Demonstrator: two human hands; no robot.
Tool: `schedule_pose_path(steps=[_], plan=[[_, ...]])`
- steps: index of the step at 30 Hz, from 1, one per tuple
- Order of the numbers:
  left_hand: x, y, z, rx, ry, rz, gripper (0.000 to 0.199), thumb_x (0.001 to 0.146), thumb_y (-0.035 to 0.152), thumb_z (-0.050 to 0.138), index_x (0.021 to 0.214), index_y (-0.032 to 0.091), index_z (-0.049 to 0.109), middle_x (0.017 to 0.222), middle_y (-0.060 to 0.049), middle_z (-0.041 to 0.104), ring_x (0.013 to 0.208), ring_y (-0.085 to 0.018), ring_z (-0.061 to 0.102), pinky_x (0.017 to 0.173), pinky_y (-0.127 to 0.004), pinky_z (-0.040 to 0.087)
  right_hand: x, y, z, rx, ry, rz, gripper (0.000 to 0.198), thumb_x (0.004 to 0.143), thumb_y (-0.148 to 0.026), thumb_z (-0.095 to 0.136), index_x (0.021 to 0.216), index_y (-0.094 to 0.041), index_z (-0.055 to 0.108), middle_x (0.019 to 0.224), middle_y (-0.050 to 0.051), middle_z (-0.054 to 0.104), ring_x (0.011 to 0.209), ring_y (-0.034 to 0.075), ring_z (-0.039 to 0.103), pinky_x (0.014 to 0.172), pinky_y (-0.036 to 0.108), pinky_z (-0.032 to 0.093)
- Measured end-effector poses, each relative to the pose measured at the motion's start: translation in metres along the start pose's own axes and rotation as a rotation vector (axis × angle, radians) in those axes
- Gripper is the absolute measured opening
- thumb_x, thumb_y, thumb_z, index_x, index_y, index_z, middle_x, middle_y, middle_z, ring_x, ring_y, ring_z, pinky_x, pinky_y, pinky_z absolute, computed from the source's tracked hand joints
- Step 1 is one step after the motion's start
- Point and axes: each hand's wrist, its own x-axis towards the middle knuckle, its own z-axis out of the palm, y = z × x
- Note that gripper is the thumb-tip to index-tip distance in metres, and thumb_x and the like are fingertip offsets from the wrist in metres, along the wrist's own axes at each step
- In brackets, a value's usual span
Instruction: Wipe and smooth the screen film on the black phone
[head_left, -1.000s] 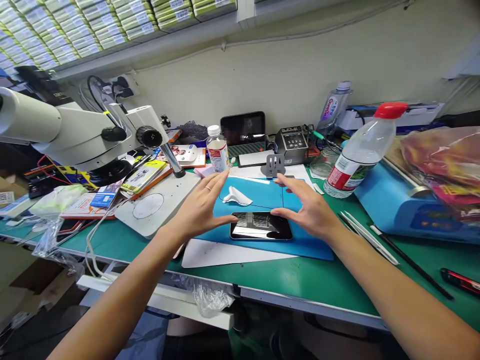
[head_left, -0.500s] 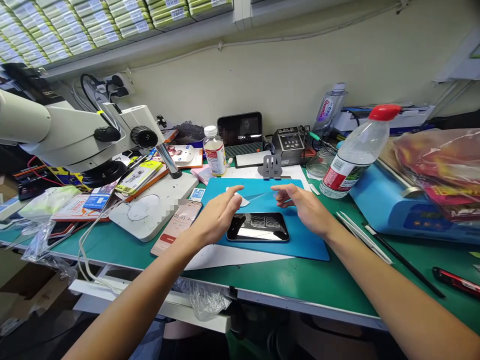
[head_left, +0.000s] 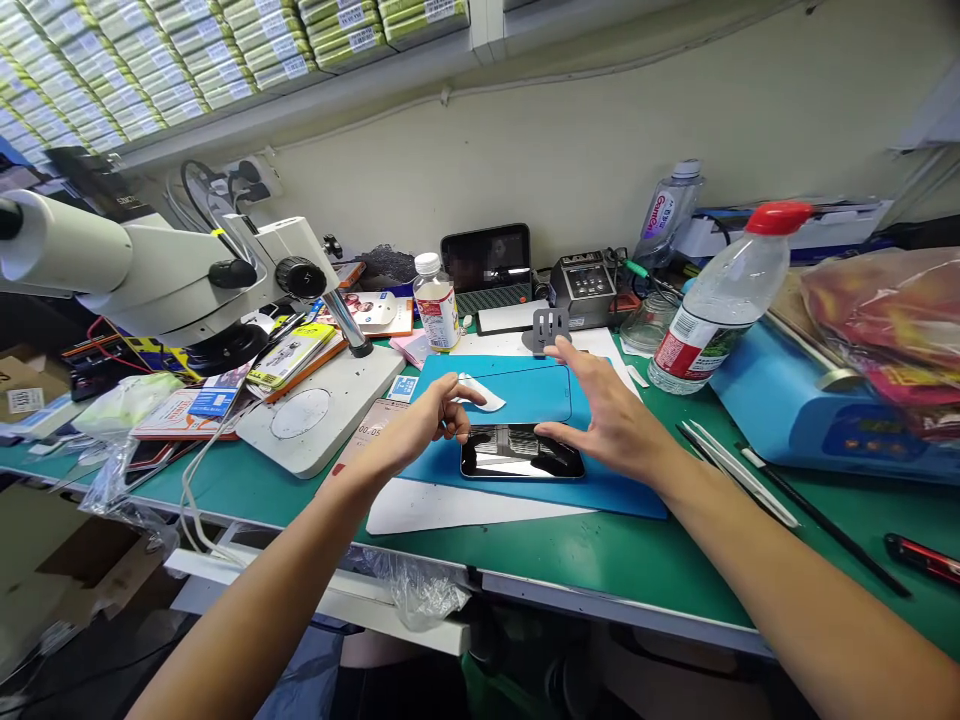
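Observation:
A clear screen protector with a thin dark outline is held level between my hands, above a dark phone. My left hand grips its left end with bent fingers. At the right end, my right hand spans the protector, thumb at the near edge and forefinger at the far edge. The phone lies screen up on a blue mat, its glass reflecting light. Beyond my left fingers is a small white piece, partly seen through the clear sheet.
A second phone lies left of the mat, beside a microscope and its base. Two bottles, a capped white one and a red-capped one, stand behind. Tweezers and a black rod lie to the right.
The protector has turned from nearly edge-on to showing its broad face. My right forefinger and thumb have spread apart around its end, and my left fingers have curled lower.

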Motion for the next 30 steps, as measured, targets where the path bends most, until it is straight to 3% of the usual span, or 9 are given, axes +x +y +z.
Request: schedule_pose_path(steps=[7, 13, 17, 20, 23, 26, 30], plan=[[-0.002, -0.004, 0.001, -0.068, -0.084, 0.001, 0.066, 0.096, 0.064, 0.025, 0.102, 0.014, 0.067, 0.054, 0.000, 0.054, 0.053, -0.016, 0.043, 0.058, -0.029, 0.032, -0.001, 0.001, 0.001, -0.086, -0.050, -0.086, 0.081, 0.086, -0.042, 0.071, 0.156, -0.024, 0.033, 0.142, 0.017, 0.055, 0.131, 0.035, 0.052, 0.107, 0.058, 0.047], [-0.001, -0.008, -0.003, -0.045, -0.127, 0.007, 0.072, 0.095, 0.073, 0.025, 0.114, 0.015, 0.064, 0.056, 0.001, 0.054, 0.052, -0.016, 0.044, 0.056, -0.028, 0.033, 0.000, -0.002, 0.000, -0.055, -0.102, -0.113, 0.071, 0.086, -0.039, 0.071, 0.151, -0.024, 0.045, 0.136, 0.016, 0.061, 0.125, 0.035, 0.057, 0.104, 0.057, 0.050], [-0.001, -0.013, -0.004, 0.144, -0.026, 0.042, 0.081, 0.097, 0.072, 0.010, 0.119, 0.014, 0.062, 0.061, -0.001, 0.057, 0.054, -0.017, 0.049, 0.057, -0.029, 0.040, 0.001, -0.006, -0.004, -0.060, -0.095, -0.131, 0.051, 0.089, -0.037, 0.068, 0.139, -0.028, 0.059, 0.142, 0.014, 0.057, 0.130, 0.034, 0.054, 0.104, 0.056, 0.051], [-0.005, -0.015, -0.004, 0.343, 0.163, 0.121, 0.077, 0.100, 0.067, 0.010, 0.127, 0.015, 0.058, 0.081, -0.007, 0.066, 0.071, -0.021, 0.058, 0.070, -0.035, 0.047, 0.000, -0.007, -0.005, -0.058, -0.078, -0.148, 0.043, 0.089, -0.037, 0.068, 0.131, -0.026, 0.066, 0.140, 0.015, 0.059, 0.128, 0.034, 0.057, 0.101, 0.055, 0.053], [-0.013, -0.016, -0.007, 0.454, 0.282, 0.213, 0.063, 0.099, 0.065, 0.039, 0.142, 0.020, 0.047, 0.116, -0.011, 0.065, 0.104, -0.028, 0.059, 0.095, -0.042, 0.044, 0.000, -0.007, -0.005, -0.024, -0.063, -0.118, 0.043, 0.088, -0.037, 0.068, 0.129, -0.026, 0.066, 0.137, 0.015, 0.060, 0.125, 0.032, 0.059, 0.099, 0.054, 0.054], [-0.019, -0.016, -0.009, 0.709, 0.309, 0.392, 0.066, 0.095, 0.058, 0.055, 0.149, 0.024, 0.039, 0.137, -0.013, 0.056, 0.127, -0.033, 0.049, 0.108, -0.050, 0.037, 0.000, -0.008, -0.005, 0.001, -0.067, -0.070, 0.049, 0.088, -0.039, 0.068, 0.136, -0.029, 0.061, 0.137, 0.013, 0.060, 0.126, 0.030, 0.058, 0.100, 0.052, 0.054], [-0.018, -0.016, -0.007, 1.003, 0.262, 0.586, 0.078, 0.090, 0.056, 0.065, 0.154, 0.025, 0.031, 0.146, -0.014, 0.048, 0.136, -0.036, 0.043, 0.112, -0.053, 0.035, -0.001, -0.009, -0.005, 0.026, -0.074, -0.046, 0.062, 0.087, -0.039, 0.070, 0.146, -0.031, 0.051, 0.136, 0.011, 0.061, 0.126, 0.029, 0.058, 0.102, 0.051, 0.053]])
